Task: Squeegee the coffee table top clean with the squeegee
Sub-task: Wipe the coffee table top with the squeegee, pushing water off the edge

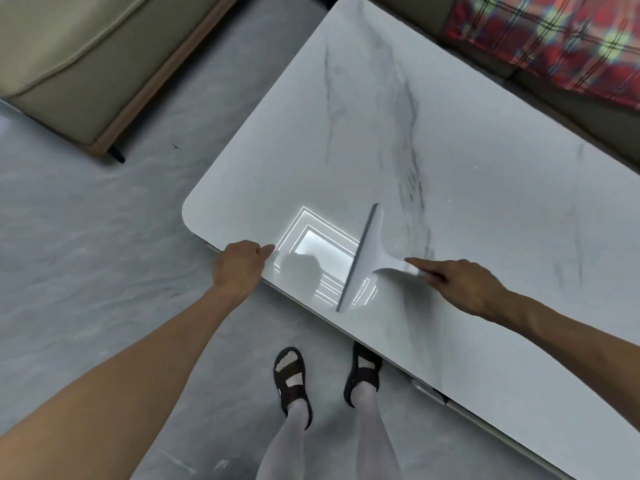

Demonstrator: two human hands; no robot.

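Observation:
A white squeegee (pixel 372 251) lies with its long grey blade flat on the white marble coffee table top (pixel 450 161), near the table's near-left corner. My right hand (pixel 460 285) grips the squeegee's handle, with the forefinger stretched along it toward the blade. My left hand (pixel 240 265) rests on the table's near edge, left of the squeegee, its fingers curled over the rim. A bright ceiling light is mirrored in the glossy top between my two hands.
A beige sofa (pixel 79 64) stands on the grey floor at the upper left. A red plaid blanket (pixel 554 39) lies on a seat beyond the table at the upper right. My sandalled feet (pixel 325 375) stand at the table's near edge.

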